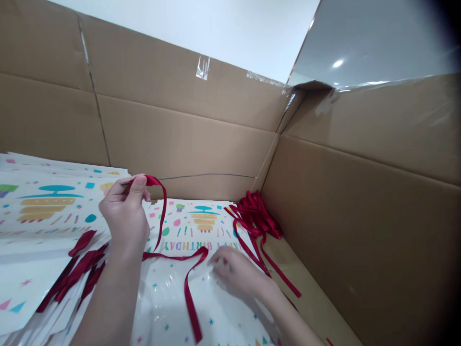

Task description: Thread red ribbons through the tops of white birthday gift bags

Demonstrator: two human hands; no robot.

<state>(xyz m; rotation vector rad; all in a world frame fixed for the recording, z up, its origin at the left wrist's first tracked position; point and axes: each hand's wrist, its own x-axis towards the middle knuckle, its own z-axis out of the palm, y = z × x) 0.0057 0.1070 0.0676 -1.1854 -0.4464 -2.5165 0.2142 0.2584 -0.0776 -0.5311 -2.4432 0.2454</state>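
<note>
My left hand [126, 211] is raised and pinches a dark red ribbon [164, 206] between thumb and fingers. From there the ribbon loops down and runs across a glossy white printed sheet or bag [173, 288]; its loose end hangs toward the front. Just right of the ribbon's fold, my right hand [234, 271] hovers low over the white surface, slightly blurred, its fingers loosely bent and apart with no ribbon visible in them. Colourful stars, a cake and upside-down "HAPPY BIRTHDAY" lettering cover the printed piece.
A bundle of red ribbons [257, 214] lies in the corner, with strands trailing forward. At left is a stack of similar printed pieces [46, 211], with red ribbon bands [77, 271] among them. Tall cardboard walls [187, 134] enclose the back and right side.
</note>
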